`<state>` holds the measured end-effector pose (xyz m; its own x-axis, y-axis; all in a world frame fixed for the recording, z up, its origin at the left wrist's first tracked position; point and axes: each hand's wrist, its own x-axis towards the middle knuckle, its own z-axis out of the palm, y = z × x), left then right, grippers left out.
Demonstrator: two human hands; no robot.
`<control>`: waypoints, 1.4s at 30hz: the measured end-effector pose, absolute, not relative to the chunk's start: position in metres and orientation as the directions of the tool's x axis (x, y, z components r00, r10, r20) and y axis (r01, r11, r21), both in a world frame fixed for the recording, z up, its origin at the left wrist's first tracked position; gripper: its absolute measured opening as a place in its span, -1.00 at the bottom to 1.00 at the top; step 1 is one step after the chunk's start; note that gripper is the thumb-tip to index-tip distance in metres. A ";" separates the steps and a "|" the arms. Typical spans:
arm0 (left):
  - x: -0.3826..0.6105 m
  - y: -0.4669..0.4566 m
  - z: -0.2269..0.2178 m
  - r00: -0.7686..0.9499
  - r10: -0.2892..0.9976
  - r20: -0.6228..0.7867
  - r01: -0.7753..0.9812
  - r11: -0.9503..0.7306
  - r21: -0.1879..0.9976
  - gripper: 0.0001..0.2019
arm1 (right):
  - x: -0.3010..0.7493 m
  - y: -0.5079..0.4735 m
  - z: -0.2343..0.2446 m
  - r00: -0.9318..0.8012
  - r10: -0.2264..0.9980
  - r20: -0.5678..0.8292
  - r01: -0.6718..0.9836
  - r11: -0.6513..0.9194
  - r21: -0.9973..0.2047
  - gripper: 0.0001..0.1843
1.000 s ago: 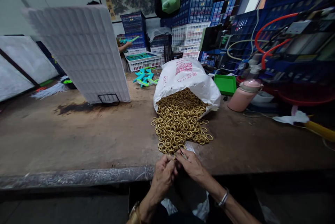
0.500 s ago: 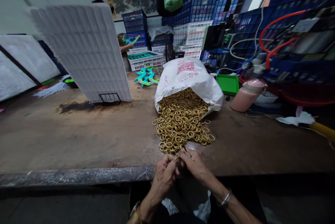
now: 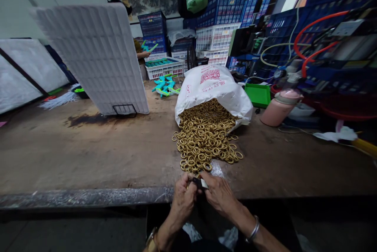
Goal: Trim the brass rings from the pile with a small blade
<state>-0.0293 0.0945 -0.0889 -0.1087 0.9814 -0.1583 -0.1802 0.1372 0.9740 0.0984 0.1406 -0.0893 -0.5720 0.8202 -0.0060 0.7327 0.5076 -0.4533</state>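
Observation:
Both hands meet at the table's front edge, just in front of a pile of gold-coloured rings [image 3: 203, 140] spilling from a white sack [image 3: 206, 83]. My left hand [image 3: 184, 195] is closed, fingertips pinched; a bit of gold at the tips looks like a ring, mostly hidden. My right hand [image 3: 219, 195] is closed around a small black-and-white tool [image 3: 200, 183], whose dark end reaches the left fingertips. The tool's exact kind cannot be made out. The nearest loose ring [image 3: 207, 166] lies just beyond the fingers.
On the left of the table a white ribbed panel [image 3: 94, 59] stands on a wire stand. Turquoise-and-green plastic pieces [image 3: 165, 85] lie behind the sack. To the right are a green tray [image 3: 257, 94] and a pink bottle [image 3: 278, 108]. Another person's hand [image 3: 144, 54] shows behind the panel.
The right hand has turned and drawn slightly closer to me, bringing the black-and-white tool into clearer view. The fingers have moved off the front of the ring pile.

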 end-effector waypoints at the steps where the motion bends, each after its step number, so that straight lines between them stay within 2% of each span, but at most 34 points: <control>1: -0.030 0.094 -0.090 -0.111 0.982 -0.155 -0.170 0.135 0.976 -0.78 | 0.099 0.141 -0.090 -0.575 0.818 -0.010 0.735 0.511 -0.447 -0.72; 8: -0.031 0.094 -0.091 -0.108 0.985 -0.136 -0.074 0.128 0.989 -0.83 | 0.095 0.140 -0.087 -0.510 0.852 -0.118 0.825 0.446 -0.348 -0.70; 13: -0.033 0.091 -0.086 -0.104 0.981 -0.164 -0.066 0.158 0.985 -0.80 | 0.095 0.146 -0.092 -0.473 0.874 -0.108 0.850 0.421 -0.316 -0.71; 17: -0.030 0.085 -0.079 -0.021 0.981 -0.195 -0.087 0.193 0.977 -0.73 | 0.108 0.162 -0.088 -0.341 0.931 -0.131 0.919 0.301 -0.256 -0.74; 26: -0.030 0.089 -0.080 -0.089 0.977 -0.194 -0.177 0.176 0.968 -0.73 | 0.100 0.142 -0.079 -0.500 0.861 -0.092 0.808 0.425 -0.409 -0.67; 33: -0.037 0.083 -0.079 -0.068 0.980 -0.186 -0.187 0.171 0.967 -0.71 | 0.094 0.140 -0.090 -0.540 0.838 -0.084 0.800 0.480 -0.361 -0.70; 38: -0.043 0.073 -0.069 0.011 0.955 -0.295 -0.337 0.281 0.898 -0.72 | 0.107 0.159 -0.079 -0.368 0.927 -0.075 0.899 0.334 -0.284 -0.71; 42: -0.052 0.072 -0.067 -0.052 0.944 -0.326 -0.553 0.245 0.797 -0.69 | 0.113 0.162 -0.081 -0.348 0.937 -0.040 0.880 0.312 -0.358 -0.74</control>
<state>-0.0516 0.0721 -0.0674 -0.0516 0.9439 -0.3262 -0.5526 0.2450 0.7966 0.1135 0.1619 -0.0807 -0.3479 0.9367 -0.0399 0.8803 0.3117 -0.3576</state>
